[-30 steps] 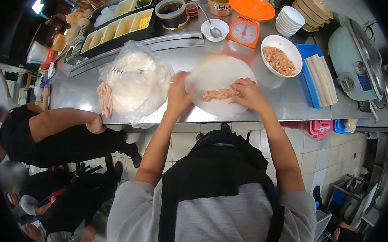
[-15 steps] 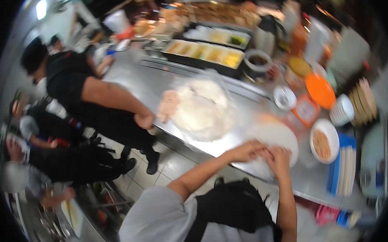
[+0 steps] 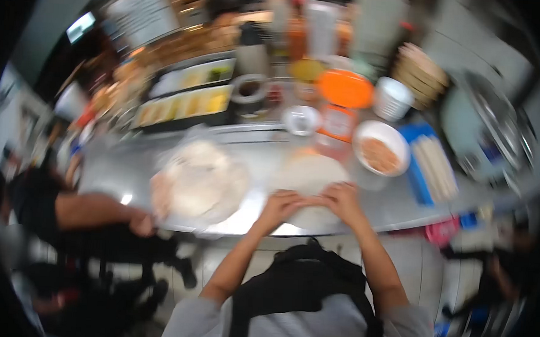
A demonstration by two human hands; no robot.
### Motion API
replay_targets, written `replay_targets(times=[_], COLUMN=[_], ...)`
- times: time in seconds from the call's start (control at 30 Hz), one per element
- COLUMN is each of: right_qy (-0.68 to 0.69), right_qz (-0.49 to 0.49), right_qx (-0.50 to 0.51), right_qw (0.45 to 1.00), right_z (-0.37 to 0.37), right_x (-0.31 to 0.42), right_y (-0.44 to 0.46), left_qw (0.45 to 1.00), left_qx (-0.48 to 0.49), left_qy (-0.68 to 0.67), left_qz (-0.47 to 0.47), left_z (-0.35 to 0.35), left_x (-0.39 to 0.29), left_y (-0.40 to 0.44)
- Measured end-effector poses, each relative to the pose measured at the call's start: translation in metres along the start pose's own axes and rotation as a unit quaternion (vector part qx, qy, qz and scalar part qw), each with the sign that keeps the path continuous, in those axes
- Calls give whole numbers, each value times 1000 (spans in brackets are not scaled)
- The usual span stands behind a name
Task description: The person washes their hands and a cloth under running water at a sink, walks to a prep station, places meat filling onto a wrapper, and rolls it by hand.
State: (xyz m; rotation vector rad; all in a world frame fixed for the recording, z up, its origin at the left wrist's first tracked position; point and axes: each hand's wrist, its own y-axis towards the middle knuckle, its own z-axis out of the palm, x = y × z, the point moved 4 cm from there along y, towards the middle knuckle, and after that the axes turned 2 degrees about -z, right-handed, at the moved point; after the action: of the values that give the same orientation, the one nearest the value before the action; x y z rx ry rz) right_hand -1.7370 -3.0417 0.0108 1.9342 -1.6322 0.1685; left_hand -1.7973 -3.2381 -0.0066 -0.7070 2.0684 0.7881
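Observation:
Pinched fingers of my left hand [image 3: 283, 207] and my right hand [image 3: 341, 200] hold the two ends of a short pinkish strip of filling [image 3: 311, 200]; blur hides its detail. Beneath it lies a round, thin white sheet [image 3: 315, 174] on the metal counter, reaching to the front edge. Beyond my right hand stands a white bowl [image 3: 358, 142] with pinkish shredded filling [image 3: 379, 156] inside. To my left, a pile of pale round sheets [image 3: 199, 177] rests in clear plastic, with a pinkish lump [image 3: 160, 194] at its left side.
Black trays [image 3: 224, 114] of ingredients line the counter's back left. Jars, an orange lid [image 3: 345, 88], white cups [image 3: 393, 98] and a blue tray [image 3: 415, 139] with pale rolls stand at back and right. A co-worker's arm [image 3: 93, 213] reaches along the left; another person [image 3: 503, 272] is at right.
The camera has turned to the right, so the counter now lies level and farther left. My hands remain over the white sheet, now slightly farther apart, with the pinkish strip showing between them.

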Motion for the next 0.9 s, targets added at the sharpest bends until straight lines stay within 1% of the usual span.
replay_targets(times=[0.03,0.07,0.1,0.13,0.17,0.23,0.27,0.3,0.33,0.37,0.4,0.43,0.5,0.6,0.63,0.7,0.73,0.8,0.83,0.9], right_qy=[21,25,5,-7,-4,-44,-39,-30,-37,-4,30,28,73,106,107,174,175,210,210,173], right_qz=[-16,-14,3,19,8,39,46,51,72,59,40,49,57,53,55,58,60,45,49,57], right_qx=[-31,-33,-39,-25,-36,-17,-3,12,0,-40,-78,-82,24,15,13,-35,-36,-15,-17,-22], right_qw=[999,999,999,999,999,998,998,998,997,997,996,995,995,993,993,982,982,977,976,983], right_z=[0,1,5,15,20,23,23,22,15,6,1,0,14,20,21,14,12,8,7,5], right_x=[-6,-11,-12,-12,-11,-5,-4,-3,-4,0,2,-3,-19,-27,-29,-28,-28,-26,-24,-25], right_y=[-5,-8,-11,-11,-13,-14,-14,-16,-21,-24,-26,-29,-31,-30,-30,-31,-30,-29,-29,-30], left_qw=[1000,999,998,996,996,996,996,996,996,995,995,995,978,967,967,968,967,978,978,988], left_qx=[6,-24,-27,-19,-15,-7,19,43,24,2,36,45,92,105,108,116,118,104,108,69], left_qy=[17,41,61,89,92,81,80,74,88,101,89,87,177,212,212,218,218,179,178,134], left_qz=[-9,1,5,5,3,-19,-27,-8,10,23,12,16,64,95,95,54,54,19,21,40], left_z=[1,2,4,0,-2,-2,-2,5,4,1,6,12,24,39,41,44,45,43,43,37], left_x=[1,0,7,2,-1,3,13,8,-1,-10,-18,-18,-19,-34,-31,-21,-18,-20,-22,-29], left_y=[1,1,0,1,2,3,1,1,1,3,6,9,14,24,26,29,27,26,25,24])
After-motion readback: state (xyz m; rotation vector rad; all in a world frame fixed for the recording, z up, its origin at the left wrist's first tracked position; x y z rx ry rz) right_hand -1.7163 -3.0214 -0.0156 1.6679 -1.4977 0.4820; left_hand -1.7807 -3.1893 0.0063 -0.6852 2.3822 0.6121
